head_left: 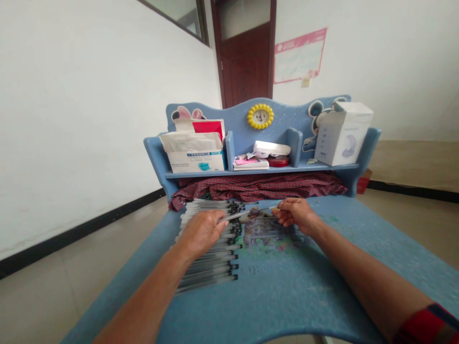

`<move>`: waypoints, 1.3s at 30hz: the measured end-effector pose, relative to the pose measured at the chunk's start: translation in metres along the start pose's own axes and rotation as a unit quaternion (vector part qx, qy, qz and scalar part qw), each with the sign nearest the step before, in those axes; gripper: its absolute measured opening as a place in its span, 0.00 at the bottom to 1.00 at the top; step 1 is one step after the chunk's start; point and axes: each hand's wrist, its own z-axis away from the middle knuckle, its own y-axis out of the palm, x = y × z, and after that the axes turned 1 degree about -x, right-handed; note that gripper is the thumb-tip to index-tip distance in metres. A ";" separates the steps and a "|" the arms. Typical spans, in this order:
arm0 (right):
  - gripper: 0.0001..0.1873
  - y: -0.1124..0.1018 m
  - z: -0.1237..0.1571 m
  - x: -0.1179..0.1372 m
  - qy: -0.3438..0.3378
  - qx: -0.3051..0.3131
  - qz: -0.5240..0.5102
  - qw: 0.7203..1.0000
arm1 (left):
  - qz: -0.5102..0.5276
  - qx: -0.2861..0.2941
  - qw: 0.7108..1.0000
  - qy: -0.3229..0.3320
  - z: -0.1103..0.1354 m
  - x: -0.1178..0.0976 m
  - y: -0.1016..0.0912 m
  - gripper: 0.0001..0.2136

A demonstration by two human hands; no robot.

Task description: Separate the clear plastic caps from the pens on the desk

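My left hand [201, 234] is closed on a clear pen barrel [233, 216] that points to the right. Opposite it, my right hand [296, 214] pinches the far end of a thin pen refill [269, 208], whose other end meets or enters the barrel; the exact joint is blurred. Under and beside my left hand lies a spread of clear pens [206, 274] with black ends facing right. Several dark, thin pieces lie on the worn picture on the desktop between my hands, too blurred to name.
The blue desk [279, 301] has a raised shelf at the back. On the shelf stand a mask box [197, 160], a stack of papers [251, 165], a red round tin [278, 162] and a white box [344, 136]. Checked cloth [258, 187] lies bunched below the shelf.
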 end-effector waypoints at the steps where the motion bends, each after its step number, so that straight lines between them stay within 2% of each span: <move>1: 0.02 -0.001 -0.001 0.001 0.001 -0.014 0.002 1.000 | -0.001 0.005 1.000 -0.004 0.000 0.001 -0.001 0.09; 6: 0.03 -0.010 -0.006 0.005 0.004 -0.081 0.036 0.996 | -0.001 -0.004 0.999 -0.039 -0.001 0.005 -0.004 0.10; 9: 0.03 -0.016 -0.009 0.005 0.010 -0.093 0.092 0.991 | 0.004 -0.017 0.999 -0.032 -0.001 0.002 0.000 0.11; 13: 0.03 -0.022 -0.009 0.002 0.030 -0.053 0.201 0.978 | 0.019 -0.012 1.000 -0.006 -0.001 -0.011 0.004 0.11; 17: 0.05 -0.022 -0.006 -0.001 0.028 -0.001 0.302 0.953 | 0.049 0.006 0.997 0.052 0.000 -0.021 0.006 0.11; 20: 0.08 -0.019 -0.003 -0.001 -0.008 -0.002 0.353 0.936 | 0.066 0.015 0.994 0.090 0.001 -0.025 0.008 0.11; 25: 0.14 -0.009 0.012 0.014 -0.146 -0.024 0.369 0.918 | 0.063 0.010 0.992 0.113 0.002 -0.032 0.010 0.11; 27: 0.16 -0.004 0.021 0.020 -0.217 0.022 0.353 0.910 | 0.052 0.007 0.991 0.120 0.002 -0.035 0.010 0.11; 29: 0.18 0.002 0.028 0.024 -0.274 0.112 0.327 0.898 | 0.049 0.005 0.990 0.131 0.003 -0.037 0.012 0.11; 31: 0.18 0.007 0.033 0.025 -0.284 0.207 0.302 0.886 | 0.055 0.001 0.988 0.143 0.003 -0.037 0.015 0.12; 33: 0.16 0.012 0.035 0.022 -0.249 0.268 0.286 0.886 | 0.068 -0.003 0.986 0.153 0.004 -0.037 0.018 0.12; 35: 0.16 0.014 0.035 0.019 -0.217 0.290 0.274 0.891 | 0.088 -0.004 0.984 0.155 0.004 -0.036 0.019 0.12; 39: 0.18 0.009 0.033 0.022 -0.180 0.272 0.272 0.905 | 0.128 0.029 0.986 0.106 0.003 -0.035 0.007 0.11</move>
